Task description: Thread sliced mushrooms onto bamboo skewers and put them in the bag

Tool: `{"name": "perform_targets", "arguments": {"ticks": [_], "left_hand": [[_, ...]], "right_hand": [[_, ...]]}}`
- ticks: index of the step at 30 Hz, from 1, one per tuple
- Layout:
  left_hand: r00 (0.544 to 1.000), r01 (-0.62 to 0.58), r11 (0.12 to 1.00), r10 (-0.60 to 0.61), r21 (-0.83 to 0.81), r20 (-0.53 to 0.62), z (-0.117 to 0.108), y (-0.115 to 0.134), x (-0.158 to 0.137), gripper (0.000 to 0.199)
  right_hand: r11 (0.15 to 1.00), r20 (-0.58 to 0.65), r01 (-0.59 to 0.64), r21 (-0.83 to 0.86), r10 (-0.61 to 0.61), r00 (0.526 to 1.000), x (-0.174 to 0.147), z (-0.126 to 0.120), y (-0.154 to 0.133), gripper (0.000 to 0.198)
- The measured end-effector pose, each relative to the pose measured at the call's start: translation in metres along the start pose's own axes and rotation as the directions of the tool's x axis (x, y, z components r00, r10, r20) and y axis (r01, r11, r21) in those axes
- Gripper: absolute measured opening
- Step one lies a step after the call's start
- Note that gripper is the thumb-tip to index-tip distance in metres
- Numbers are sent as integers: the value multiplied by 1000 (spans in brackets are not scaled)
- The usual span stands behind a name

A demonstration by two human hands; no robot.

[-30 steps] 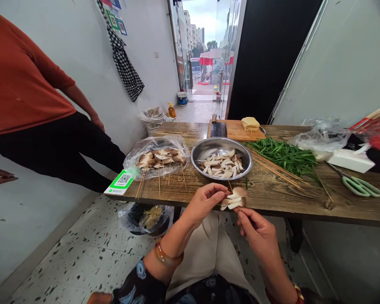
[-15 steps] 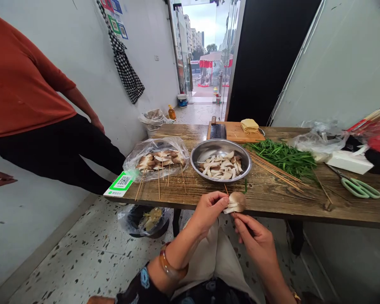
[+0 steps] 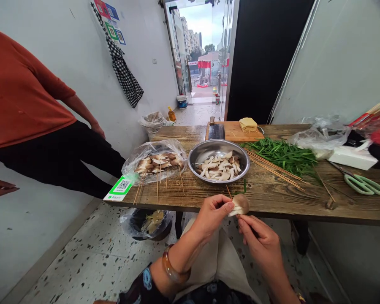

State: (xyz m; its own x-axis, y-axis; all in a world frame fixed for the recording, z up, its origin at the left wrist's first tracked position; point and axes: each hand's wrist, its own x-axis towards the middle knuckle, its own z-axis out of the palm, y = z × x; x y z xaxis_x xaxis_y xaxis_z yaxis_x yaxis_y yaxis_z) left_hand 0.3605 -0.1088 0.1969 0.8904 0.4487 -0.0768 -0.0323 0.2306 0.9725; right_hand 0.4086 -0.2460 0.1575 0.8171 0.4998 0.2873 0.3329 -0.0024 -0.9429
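My left hand (image 3: 213, 213) pinches a cluster of sliced mushroom (image 3: 241, 204) over the table's front edge. A thin wooden skewer (image 3: 229, 192) runs through the slices, its far end sticking out toward the bowl. Below the mushroom, my right hand (image 3: 260, 237) is closed on the skewer's near part. Just beyond my hands, a steel bowl (image 3: 192, 169) holds many loose mushroom slices (image 3: 220, 168). Left of it, finished-looking mushroom skewers (image 3: 160, 161) lie on a clear plastic bag (image 3: 177, 147), sticks pointing toward me.
Bare skewers (image 3: 277, 171) and cut green leaves (image 3: 281, 156) lie right of the bowl. Behind are a cleaver (image 3: 215, 131) and a cutting board (image 3: 232, 134) with yellow sheets (image 3: 248, 124). Scissors (image 3: 364, 184) rest far right. A person (image 3: 28, 93) stands left; a lined bin (image 3: 152, 226) is below.
Both hands and the skewered mushroom have shifted slightly right and down in view as the camera moved a little. The grip of each hand looks the same.
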Motion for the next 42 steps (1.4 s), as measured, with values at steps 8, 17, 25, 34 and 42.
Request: {"name": "perform_targets", "arguments": {"ticks": [8,17,25,34,42], "left_hand": [[950,-265,812,313,521,-4,-18,44,25,27],[954,-274,166,169,947,247,-31,68,106,16],[962,-245,165,-84,955,261,-28,57,133,16],[965,-249,564,79,788,248,-39,61,133,22],[993,-97,976,81,196,89,-32,72,98,55]], "right_hand": [[992,-106,-119,41,123,987,7,-17,11,25],[990,-123,-129,57,136,983,13,-23,22,26],[989,-131,-134,62,141,981,14,-29,27,26],[989,-140,-132,67,141,980,10,-33,32,27],[991,-108,-103,90,113,988,9,-30,20,26]]}}
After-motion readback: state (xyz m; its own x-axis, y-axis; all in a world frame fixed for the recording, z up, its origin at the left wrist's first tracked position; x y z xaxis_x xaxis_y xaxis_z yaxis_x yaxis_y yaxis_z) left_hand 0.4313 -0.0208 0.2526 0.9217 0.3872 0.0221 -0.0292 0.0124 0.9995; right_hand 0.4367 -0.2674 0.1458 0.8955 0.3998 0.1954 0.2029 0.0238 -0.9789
